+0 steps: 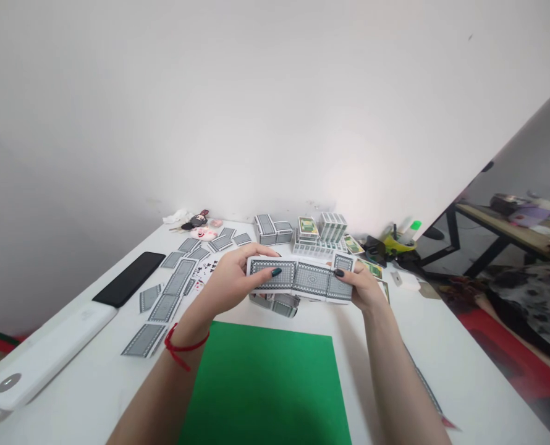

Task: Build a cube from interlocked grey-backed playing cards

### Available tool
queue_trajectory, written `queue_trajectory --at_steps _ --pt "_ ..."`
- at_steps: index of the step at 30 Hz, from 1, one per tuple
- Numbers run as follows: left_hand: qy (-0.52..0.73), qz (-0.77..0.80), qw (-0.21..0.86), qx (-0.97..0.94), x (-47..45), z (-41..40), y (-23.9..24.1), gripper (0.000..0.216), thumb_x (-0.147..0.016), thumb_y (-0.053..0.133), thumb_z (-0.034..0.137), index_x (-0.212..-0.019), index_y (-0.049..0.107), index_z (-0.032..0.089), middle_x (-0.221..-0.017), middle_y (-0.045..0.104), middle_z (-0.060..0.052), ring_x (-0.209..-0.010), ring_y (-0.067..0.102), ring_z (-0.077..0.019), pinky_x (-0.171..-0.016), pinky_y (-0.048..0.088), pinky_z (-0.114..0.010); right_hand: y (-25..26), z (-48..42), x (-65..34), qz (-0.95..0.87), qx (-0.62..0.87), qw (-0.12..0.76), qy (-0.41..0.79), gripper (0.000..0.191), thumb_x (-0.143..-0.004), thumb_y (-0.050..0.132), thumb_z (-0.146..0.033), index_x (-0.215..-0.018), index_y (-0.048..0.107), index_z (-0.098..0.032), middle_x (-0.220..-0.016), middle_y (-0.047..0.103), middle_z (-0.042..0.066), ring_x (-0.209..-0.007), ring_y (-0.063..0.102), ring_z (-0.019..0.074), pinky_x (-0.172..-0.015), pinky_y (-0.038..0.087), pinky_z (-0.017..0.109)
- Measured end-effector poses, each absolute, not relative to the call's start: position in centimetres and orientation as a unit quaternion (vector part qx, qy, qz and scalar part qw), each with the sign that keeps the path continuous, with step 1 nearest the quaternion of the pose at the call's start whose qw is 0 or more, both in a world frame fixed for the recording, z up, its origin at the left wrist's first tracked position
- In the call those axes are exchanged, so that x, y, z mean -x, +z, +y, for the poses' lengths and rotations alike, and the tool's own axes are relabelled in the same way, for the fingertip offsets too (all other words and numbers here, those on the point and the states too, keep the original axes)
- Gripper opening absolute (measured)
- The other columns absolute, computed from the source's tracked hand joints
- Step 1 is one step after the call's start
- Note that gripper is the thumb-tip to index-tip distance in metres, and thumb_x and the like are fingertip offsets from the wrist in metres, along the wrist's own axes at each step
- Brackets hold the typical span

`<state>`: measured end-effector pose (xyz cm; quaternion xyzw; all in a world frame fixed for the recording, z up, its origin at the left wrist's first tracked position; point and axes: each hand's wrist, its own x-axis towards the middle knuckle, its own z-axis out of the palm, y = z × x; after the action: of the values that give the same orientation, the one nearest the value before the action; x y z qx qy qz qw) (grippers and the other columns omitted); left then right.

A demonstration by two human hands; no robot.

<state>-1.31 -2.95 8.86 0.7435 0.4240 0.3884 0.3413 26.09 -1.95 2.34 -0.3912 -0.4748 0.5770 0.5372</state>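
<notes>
Both my hands hold a row of grey-backed playing cards [308, 280] above the white table. My left hand [235, 281], with a red string round the wrist, grips the row's left end, thumb on the card back. My right hand [361, 285] grips the right end, thumb on the last card. A few more cards [275, 304] lie just beneath the held row. A green sheet [266, 386] lies on the table right below my forearms.
Loose cards [173, 290] are scattered on the left of the white table [465, 371]. A black phone [129, 278] and a white slab-shaped device [43, 358] lie further left. Card stacks and boxes [319, 232] stand by the wall, with a yellow-green item [398, 244] to their right.
</notes>
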Motion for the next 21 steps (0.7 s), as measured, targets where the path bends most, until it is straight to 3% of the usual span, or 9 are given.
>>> queue_trajectory --at_steps 10,16,21 --pt "0.362 0.438 0.353 -0.743 1.6 -2.1 8.4 0.024 -0.077 0.058 0.038 -0.092 0.065 0.021 -0.086 0.068 -0.003 -0.065 0.059 -0.0149 -0.057 0.047 -0.024 2.6 -2.0 -25.3 -0.452 0.416 0.536 0.579 0.025 -0.057 0.079 -0.032 -0.075 0.073 -0.016 -0.077 0.073 0.007 -0.065 0.066 0.0212 -0.058 0.049 0.029" --pt "0.384 0.464 0.338 -0.723 1.3 -1.8 8.3 0.022 -0.078 0.056 0.038 -0.086 0.067 0.02 -0.084 0.067 -0.002 -0.076 0.059 -0.0177 -0.065 0.045 -0.026 2.6 -1.9 -24.8 -0.456 0.422 0.534 0.573 0.025 -0.059 0.078 -0.033 -0.075 0.073 -0.015 -0.075 0.072 0.006 -0.061 0.064 0.0186 -0.057 0.048 0.028" --pt "0.433 0.451 0.427 -0.653 0.8 -0.8 6.8 0.025 -0.073 0.06 0.038 -0.084 0.065 0.015 -0.071 0.064 -0.002 -0.07 0.058 -0.0167 -0.065 0.043 -0.026 2.7 -1.8 -24.7 -0.472 0.422 0.53 0.565 0.026 -0.058 0.078 -0.033 -0.076 0.073 -0.016 -0.077 0.073 0.006 -0.064 0.064 0.0183 -0.063 0.049 0.029"
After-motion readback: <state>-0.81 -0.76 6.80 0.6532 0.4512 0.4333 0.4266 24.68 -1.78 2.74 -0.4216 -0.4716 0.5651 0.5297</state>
